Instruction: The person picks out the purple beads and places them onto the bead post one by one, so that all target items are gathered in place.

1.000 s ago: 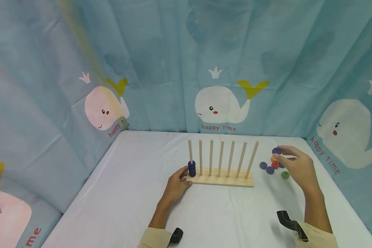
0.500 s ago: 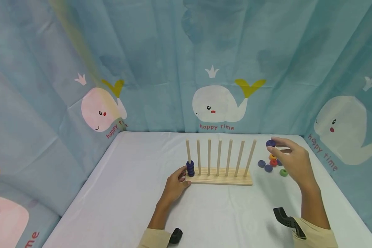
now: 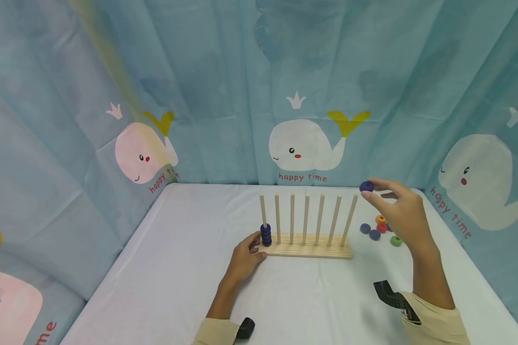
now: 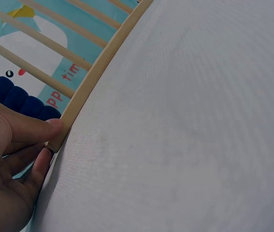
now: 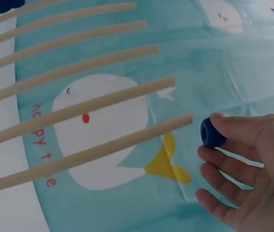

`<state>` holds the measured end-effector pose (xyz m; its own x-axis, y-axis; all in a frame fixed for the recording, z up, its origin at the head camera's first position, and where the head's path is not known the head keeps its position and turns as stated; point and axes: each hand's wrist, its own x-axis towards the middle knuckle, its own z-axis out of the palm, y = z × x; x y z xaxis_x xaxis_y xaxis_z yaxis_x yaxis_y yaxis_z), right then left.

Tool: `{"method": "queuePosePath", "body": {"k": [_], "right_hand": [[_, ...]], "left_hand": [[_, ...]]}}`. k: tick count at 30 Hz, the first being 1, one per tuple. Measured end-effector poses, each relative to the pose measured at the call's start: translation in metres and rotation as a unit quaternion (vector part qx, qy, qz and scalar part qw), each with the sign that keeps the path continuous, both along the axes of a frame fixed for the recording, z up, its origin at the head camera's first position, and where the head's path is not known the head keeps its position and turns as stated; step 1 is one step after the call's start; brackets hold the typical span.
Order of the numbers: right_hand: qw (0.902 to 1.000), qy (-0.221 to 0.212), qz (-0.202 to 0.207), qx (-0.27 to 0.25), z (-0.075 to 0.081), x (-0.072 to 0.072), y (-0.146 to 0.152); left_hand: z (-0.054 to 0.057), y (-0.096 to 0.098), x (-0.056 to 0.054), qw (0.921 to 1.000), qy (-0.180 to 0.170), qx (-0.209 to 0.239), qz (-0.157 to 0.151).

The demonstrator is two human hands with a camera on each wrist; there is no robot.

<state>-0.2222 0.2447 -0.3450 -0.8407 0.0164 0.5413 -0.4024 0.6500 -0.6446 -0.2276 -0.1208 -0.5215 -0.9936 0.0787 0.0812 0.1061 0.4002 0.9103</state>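
Note:
A wooden peg rack (image 3: 308, 251) with several upright pegs stands mid-table, and dark blue beads (image 3: 265, 235) are stacked on its leftmost peg. My left hand (image 3: 243, 258) grips the left end of the base; in the left wrist view the thumb (image 4: 54, 126) lies on one side of the wood and a finger on the other. Up beside the tip of the rightmost peg, my right hand (image 3: 399, 211) pinches a single blue bead (image 3: 366, 187) between thumb and fingers. The hole of that bead (image 5: 213, 133) faces the pegs in the right wrist view, with a gap between them.
Loose beads lie on the white table (image 3: 155, 287) right of the rack: an orange bead (image 3: 380, 219), a red bead (image 3: 382, 227), a green bead (image 3: 395, 240) and several blue beads (image 3: 374, 235). A whale-printed curtain (image 3: 224, 96) hangs behind and at the sides.
My right hand has lifted the blue bead from above the loose beads, up and leftward toward the rightmost peg's top. The left hand stays on the rack.

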Motion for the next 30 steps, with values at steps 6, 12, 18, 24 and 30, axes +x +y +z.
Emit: {"method": "queuePosePath", "body": {"k": [6,12,18,24,30], "right_hand": [[0.9992,0.025,0.032,0.0,0.009,-0.004,-0.014],[0.9982,0.028,0.053,0.001,0.015,-0.007,-0.028],[0.9967,0.031,0.075,0.006,0.019,-0.011,-0.043],[0.9939,0.051,0.097,0.009,0.022,-0.014,-0.057],[0.9906,0.049,0.127,0.002,0.023,-0.015,-0.072]], "left_hand": [[0.003,0.001,0.001,1.0,-0.004,0.0,0.001],[0.004,0.001,0.002,1.0,-0.008,0.0,-0.004],[0.003,0.001,0.002,1.0,0.0,0.001,-0.008],[0.003,0.001,0.003,0.9999,0.005,0.004,-0.009],[0.003,0.001,0.002,1.0,0.0,0.007,-0.006]]}}
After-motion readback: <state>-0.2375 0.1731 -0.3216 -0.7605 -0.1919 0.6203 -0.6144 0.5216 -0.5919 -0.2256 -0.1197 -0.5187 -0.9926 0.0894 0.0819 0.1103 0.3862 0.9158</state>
